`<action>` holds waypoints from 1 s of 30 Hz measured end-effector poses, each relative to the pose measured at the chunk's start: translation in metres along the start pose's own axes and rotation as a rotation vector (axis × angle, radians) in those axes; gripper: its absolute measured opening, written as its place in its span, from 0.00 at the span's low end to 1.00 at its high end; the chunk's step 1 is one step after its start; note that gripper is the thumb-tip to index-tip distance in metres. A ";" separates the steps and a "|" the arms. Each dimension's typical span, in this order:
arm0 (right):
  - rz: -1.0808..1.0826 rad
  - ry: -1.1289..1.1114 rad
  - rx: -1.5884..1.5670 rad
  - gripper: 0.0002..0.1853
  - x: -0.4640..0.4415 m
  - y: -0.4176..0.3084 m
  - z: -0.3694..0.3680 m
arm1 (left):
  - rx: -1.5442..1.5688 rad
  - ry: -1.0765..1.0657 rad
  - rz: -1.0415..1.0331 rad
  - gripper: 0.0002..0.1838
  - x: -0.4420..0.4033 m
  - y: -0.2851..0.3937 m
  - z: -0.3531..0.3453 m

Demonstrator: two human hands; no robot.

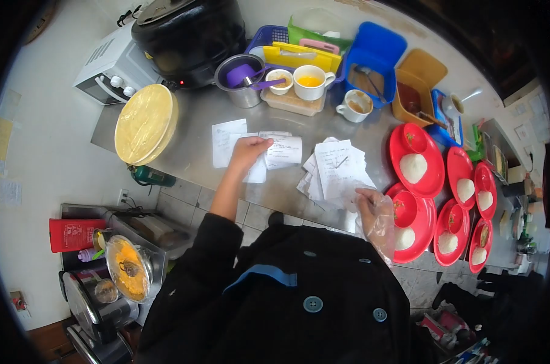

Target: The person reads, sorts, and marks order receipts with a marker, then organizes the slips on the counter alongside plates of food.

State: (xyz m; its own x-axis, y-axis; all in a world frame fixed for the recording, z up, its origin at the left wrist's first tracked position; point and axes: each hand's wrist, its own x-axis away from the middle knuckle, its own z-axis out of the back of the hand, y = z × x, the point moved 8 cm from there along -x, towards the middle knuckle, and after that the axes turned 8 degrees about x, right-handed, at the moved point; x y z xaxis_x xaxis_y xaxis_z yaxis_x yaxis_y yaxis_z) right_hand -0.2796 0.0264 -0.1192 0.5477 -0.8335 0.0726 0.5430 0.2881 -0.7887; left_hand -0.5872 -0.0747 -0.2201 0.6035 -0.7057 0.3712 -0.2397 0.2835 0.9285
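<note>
"While the left hand point(249, 151) pinches a receipt point(286, 148) between thumb and fingers, where is that receipt?"

"Over the metal counter point(193, 133), above some loose sheets point(226, 136) and left of a stack of notes point(342, 164)."

"And the right hand point(368, 206)?"

"Just beside the stack's near right corner, with clear plastic point(382, 236) around it; I cannot tell whether its fingers grip anything."

"What is farther out?"

"Red plates point(436, 164) with white mounds to the right; behind the papers, white cups point(307, 91) and a metal pot point(244, 99) holding something purple."

White microwave point(112, 65) beside big black cooker point(193, 45)
</note>
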 end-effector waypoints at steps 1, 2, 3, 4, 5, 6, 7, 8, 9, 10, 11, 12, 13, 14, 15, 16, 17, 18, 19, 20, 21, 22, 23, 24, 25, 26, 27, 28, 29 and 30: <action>-0.008 -0.050 -0.059 0.12 -0.002 -0.007 -0.005 | -0.001 -0.003 -0.002 0.14 0.005 0.007 0.001; -0.009 -0.046 -0.059 0.12 -0.004 -0.013 -0.007 | 0.009 -0.033 0.023 0.14 0.010 0.011 0.000; 0.004 -0.101 -0.129 0.14 -0.007 -0.022 -0.016 | 0.018 -0.062 0.047 0.13 0.015 0.015 -0.002; 0.017 -0.154 -0.200 0.16 -0.010 -0.031 -0.025 | 0.014 -0.068 0.045 0.13 0.023 0.024 -0.003; 0.014 -0.146 -0.204 0.16 -0.017 -0.033 -0.036 | 0.041 -0.163 0.026 0.12 0.032 0.033 -0.012; -0.045 -0.194 -0.347 0.16 -0.025 -0.030 -0.055 | 0.068 -0.260 0.007 0.12 0.039 0.041 -0.020; -0.101 -0.243 -0.489 0.15 -0.031 -0.030 -0.068 | 0.064 -0.265 0.004 0.12 0.042 0.044 -0.020; -0.097 -0.238 -0.490 0.15 -0.035 -0.035 -0.070 | -0.022 -0.341 -0.049 0.11 0.047 0.049 -0.024; -0.138 -0.218 -0.568 0.14 -0.039 -0.036 -0.072 | -0.107 -0.413 -0.102 0.10 0.050 0.054 -0.026; -0.180 -0.202 -0.645 0.13 -0.041 -0.036 -0.073 | -0.077 -0.300 -0.149 0.10 0.040 0.059 -0.006; -0.174 -0.207 -0.645 0.13 -0.042 -0.035 -0.074 | -0.046 -0.185 -0.194 0.09 0.025 0.060 0.021; -0.152 -0.152 -0.631 0.12 -0.043 -0.029 -0.070 | -0.133 0.098 -0.279 0.11 0.006 0.054 0.066; -0.133 -0.100 -0.617 0.12 -0.043 -0.024 -0.064 | -0.218 0.383 -0.356 0.14 -0.012 0.038 0.114; -0.148 -0.081 -0.634 0.11 -0.040 -0.021 -0.060 | -0.496 0.511 -0.355 0.17 -0.046 0.003 0.159; -0.148 -0.085 -0.636 0.11 -0.037 -0.021 -0.058 | -0.777 0.633 -0.348 0.20 -0.066 -0.018 0.188; -0.167 -0.082 -0.654 0.10 -0.034 -0.020 -0.055 | -0.779 0.635 -0.352 0.20 -0.066 -0.022 0.184; -0.186 -0.077 -0.672 0.10 -0.032 -0.018 -0.053 | -0.926 0.631 -0.353 0.21 -0.063 -0.024 0.169; -0.192 -0.087 -0.660 0.09 -0.030 -0.014 -0.053 | -1.073 0.625 -0.353 0.22 -0.063 -0.024 0.159; -0.192 -0.082 -0.661 0.09 -0.028 -0.014 -0.051 | -1.073 0.622 -0.357 0.22 -0.064 -0.021 0.158; -0.183 -0.078 -0.689 0.09 -0.026 -0.014 -0.050 | -1.022 0.553 -0.245 0.23 -0.069 -0.028 0.159; -0.175 -0.074 -0.716 0.09 -0.024 -0.015 -0.048 | -0.968 0.483 -0.132 0.24 -0.073 -0.036 0.159; -0.177 -0.070 -0.715 0.09 -0.023 -0.014 -0.045 | -0.967 0.478 -0.134 0.24 -0.074 -0.038 0.158; -0.170 -0.048 -0.709 0.09 -0.023 -0.014 -0.040 | -0.953 0.478 -0.163 0.24 -0.075 -0.037 0.158; -0.161 -0.025 -0.706 0.09 -0.023 -0.014 -0.036 | -0.939 0.478 -0.195 0.24 -0.076 -0.034 0.157; -0.160 -0.016 -0.708 0.09 -0.023 -0.012 -0.034 | -0.941 0.473 -0.203 0.24 -0.081 -0.038 0.160; -0.157 -0.002 -0.731 0.08 -0.024 -0.010 -0.031 | -0.814 0.462 -0.274 0.25 -0.085 -0.040 0.163; -0.155 0.012 -0.752 0.08 -0.023 -0.009 -0.029 | -0.685 0.447 -0.341 0.26 -0.088 -0.045 0.165; -0.157 0.021 -0.752 0.08 -0.023 -0.009 -0.026 | -0.685 0.439 -0.346 0.26 -0.085 -0.043 0.161; -0.146 0.030 -0.771 0.08 -0.023 -0.011 -0.024 | -0.625 0.481 -0.355 0.27 -0.077 -0.038 0.161; -0.133 0.040 -0.792 0.08 -0.023 -0.013 -0.022 | -0.564 0.522 -0.364 0.27 -0.070 -0.031 0.161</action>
State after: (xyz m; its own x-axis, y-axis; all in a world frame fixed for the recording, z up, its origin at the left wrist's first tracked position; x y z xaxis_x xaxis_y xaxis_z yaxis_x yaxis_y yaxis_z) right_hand -0.3136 0.0315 -0.1241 0.4790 -0.8577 0.1867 -0.0183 -0.2225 -0.9748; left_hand -0.7447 -0.1385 -0.2746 0.8763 -0.4645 -0.1280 0.3687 0.4754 0.7988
